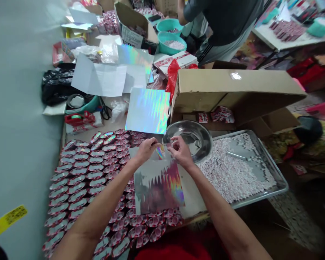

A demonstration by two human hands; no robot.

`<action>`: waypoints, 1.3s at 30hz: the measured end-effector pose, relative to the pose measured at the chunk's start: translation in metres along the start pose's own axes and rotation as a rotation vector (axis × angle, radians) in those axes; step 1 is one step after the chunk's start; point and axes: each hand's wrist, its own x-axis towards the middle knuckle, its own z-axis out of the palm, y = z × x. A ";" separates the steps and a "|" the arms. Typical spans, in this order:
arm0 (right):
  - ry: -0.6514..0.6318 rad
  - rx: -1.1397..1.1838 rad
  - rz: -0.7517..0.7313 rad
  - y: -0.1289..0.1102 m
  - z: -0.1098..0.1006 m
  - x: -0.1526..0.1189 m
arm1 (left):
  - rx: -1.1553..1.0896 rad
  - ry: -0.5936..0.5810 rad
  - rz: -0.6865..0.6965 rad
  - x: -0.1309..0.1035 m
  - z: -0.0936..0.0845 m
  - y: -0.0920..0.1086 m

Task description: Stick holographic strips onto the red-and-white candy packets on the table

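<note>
My left hand [148, 148] is closed in a pinch, just above the top edge of a shiny holographic sheet [159, 187]. Facing it, my right hand [180, 150] also pinches, near the rim of a round steel bowl [188, 126]. Between the fingertips is a small, clear, shiny piece, too small and blurred to name. A second holographic sheet [148, 110] lies beyond my hands. Rows of small red-and-white packets with oval tops [96, 167] stand to the left, partly under the nearer sheet and my left forearm.
To the right, a metal tray [283, 186] holds many small pale pieces and a thin metal tool [237, 156]. A large open carton [241, 81] stands behind it. At the back left are a red tape dispenser [79, 119], scissors [105, 110] and teal basins [172, 41]. A person [227, 25] stands beyond.
</note>
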 end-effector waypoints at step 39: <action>-0.309 -0.804 -0.367 -0.023 -0.169 -0.144 | 0.275 -0.216 -0.101 -0.128 0.104 0.165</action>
